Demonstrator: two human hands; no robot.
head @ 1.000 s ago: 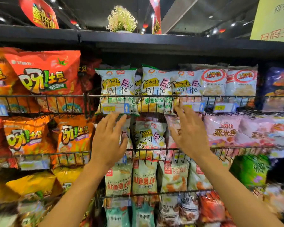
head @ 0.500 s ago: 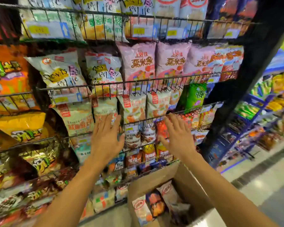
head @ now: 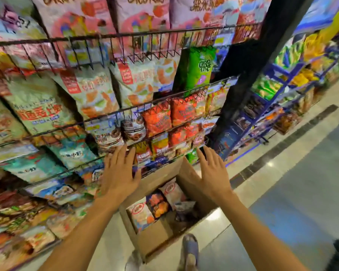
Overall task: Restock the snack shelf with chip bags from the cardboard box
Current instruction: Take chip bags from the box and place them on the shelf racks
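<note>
An open cardboard box [head: 155, 234] stands on the floor at the foot of the wire snack shelf [head: 137, 109]. Inside it lie several chip bags [head: 157, 206], white ones with a red ring and a dark blue one. My left hand [head: 118, 176] hovers above the box's left side with fingers straight and spread, holding nothing. My right hand [head: 213, 174] hovers over the box's far right corner, also spread and holding nothing. Both hands are above the bags and apart from them. The shelf tiers are packed with pink, pale green, orange and teal bags.
A black upright post [head: 249, 61] ends the shelf on the right. Beyond it a blue rack [head: 282, 83] with snacks runs along the aisle. The glossy tiled floor [head: 292, 192] spreads to the right. My slippered foot [head: 190, 249] stands just in front of the box.
The view has tilted down from the upper tiers to the box on the floor. Both hands have come down from the shelf to above the box, still holding nothing.
</note>
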